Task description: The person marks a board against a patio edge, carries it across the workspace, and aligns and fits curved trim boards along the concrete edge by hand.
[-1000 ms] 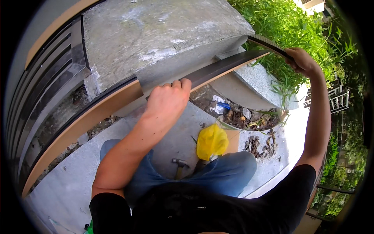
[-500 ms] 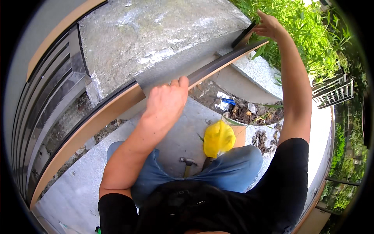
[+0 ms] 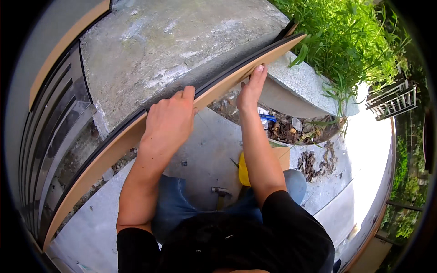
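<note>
A long tan panel with a dark upper edge point(image 3: 273, 51) runs along the concrete ledge's front face, from the middle to the upper right. My left hand point(image 3: 170, 119) is closed over its upper edge near the left end, where a second tan panel point(image 3: 98, 157) curves away to the lower left. My right hand point(image 3: 252, 91) lies against the front face of the first panel, fingers stretched upward and apart from any grip. Behind the far end, a short dark strip point(image 3: 287, 29) stands beside the ledge.
Between my legs lies a hammer point(image 3: 221, 191); a yellow bag point(image 3: 244, 169) is partly behind my right forearm. A blue utility knife point(image 3: 267, 117) rests among dry leaves point(image 3: 284, 129). The concrete ledge point(image 3: 182, 38) fills the top; green plants point(image 3: 346, 50) grow at right.
My right hand has left the panel's far end by the plants and come back to its front face. The panel has swung closer to the ledge, its tan face now showing more.
</note>
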`<state>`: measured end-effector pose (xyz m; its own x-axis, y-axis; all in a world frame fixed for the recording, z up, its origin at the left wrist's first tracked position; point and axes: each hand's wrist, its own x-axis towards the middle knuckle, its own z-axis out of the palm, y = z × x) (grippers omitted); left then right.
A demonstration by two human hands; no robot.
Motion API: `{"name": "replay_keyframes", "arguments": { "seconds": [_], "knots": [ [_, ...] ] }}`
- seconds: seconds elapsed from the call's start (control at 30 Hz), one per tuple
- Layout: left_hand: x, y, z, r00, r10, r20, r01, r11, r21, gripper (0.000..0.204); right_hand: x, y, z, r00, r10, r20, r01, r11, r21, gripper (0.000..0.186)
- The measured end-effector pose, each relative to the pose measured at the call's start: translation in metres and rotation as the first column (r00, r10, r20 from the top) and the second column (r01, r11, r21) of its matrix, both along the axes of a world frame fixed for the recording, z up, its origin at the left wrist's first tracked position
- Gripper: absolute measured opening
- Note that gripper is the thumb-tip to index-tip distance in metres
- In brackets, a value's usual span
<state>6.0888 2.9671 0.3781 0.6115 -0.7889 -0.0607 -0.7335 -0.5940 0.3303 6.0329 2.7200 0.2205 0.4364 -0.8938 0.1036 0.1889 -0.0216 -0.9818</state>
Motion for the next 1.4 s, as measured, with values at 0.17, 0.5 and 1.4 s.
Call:
{"name": "replay_keyframes", "arguments": {
  "seconds": [0.17,0.5,1.4],
  "knots": [
    [0.002,-0.003,0.004,1.0,0.019,0.017,-0.019,1.0,-0.008,0.036,-0.003,0.044,0.007,0.977,0.114,0.178,-0.163,0.942,0.292,0.097],
    [0.014,0.034,0.023,0.958,0.019,0.286,0.101,0.911,-0.4,0.029,0.006,0.044,0.007,0.962,0.064,0.267,-0.167,0.908,0.385,0.093],
    [0.025,0.098,0.0,0.944,0.146,0.296,-0.017,0.918,-0.397,0.03,0.019,0.05,0.023,0.97,0.057,0.237,-0.147,0.912,0.382,0.079]
  ]
}}
